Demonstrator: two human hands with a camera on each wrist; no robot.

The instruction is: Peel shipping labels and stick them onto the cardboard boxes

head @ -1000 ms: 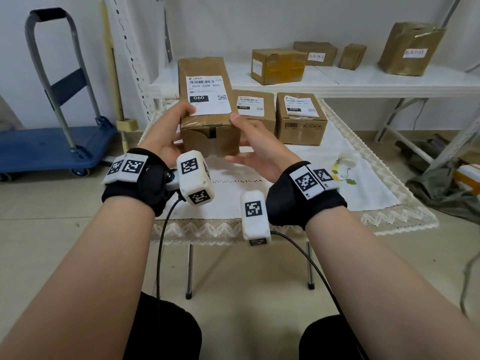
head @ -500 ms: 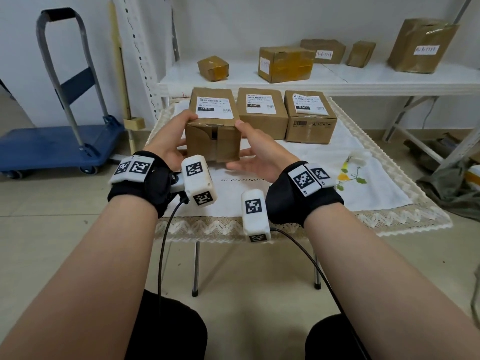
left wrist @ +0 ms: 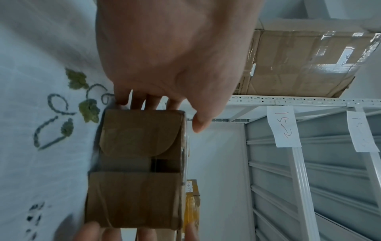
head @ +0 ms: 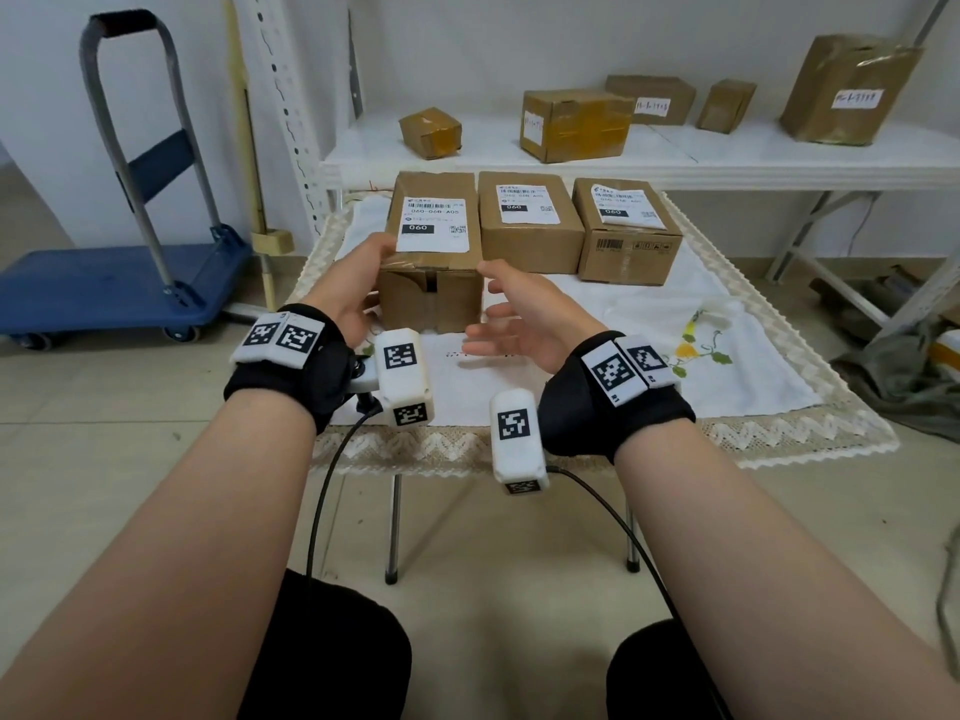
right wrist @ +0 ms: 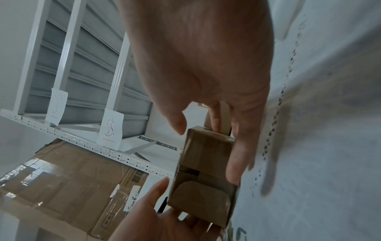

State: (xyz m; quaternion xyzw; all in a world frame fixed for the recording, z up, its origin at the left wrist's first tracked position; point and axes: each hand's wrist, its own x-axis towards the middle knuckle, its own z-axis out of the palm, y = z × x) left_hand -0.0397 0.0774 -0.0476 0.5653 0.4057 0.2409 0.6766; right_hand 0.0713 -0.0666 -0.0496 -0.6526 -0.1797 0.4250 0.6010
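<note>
A brown cardboard box (head: 431,298) with a white shipping label (head: 434,223) on its top stands on the cloth-covered table (head: 571,356), leftmost in a row of three. My left hand (head: 353,283) lies against the box's left side with straight fingers, its thumb at the label's near left corner. My right hand (head: 514,324) hovers open just off the box's right side, fingers spread. The left wrist view shows the box's taped end (left wrist: 136,179) beyond the left hand (left wrist: 164,57). In the right wrist view the right hand (right wrist: 206,57) reaches along the box (right wrist: 206,171).
Two more labelled boxes stand beside it, the middle one (head: 530,236) and the right one (head: 626,241). A white shelf (head: 727,158) behind holds several taped boxes. A blue platform trolley (head: 104,288) is parked on the floor at the left.
The box, held up and tilted a second ago, has come down onto the table beside the other two. My right hand has let go and drawn slightly back.
</note>
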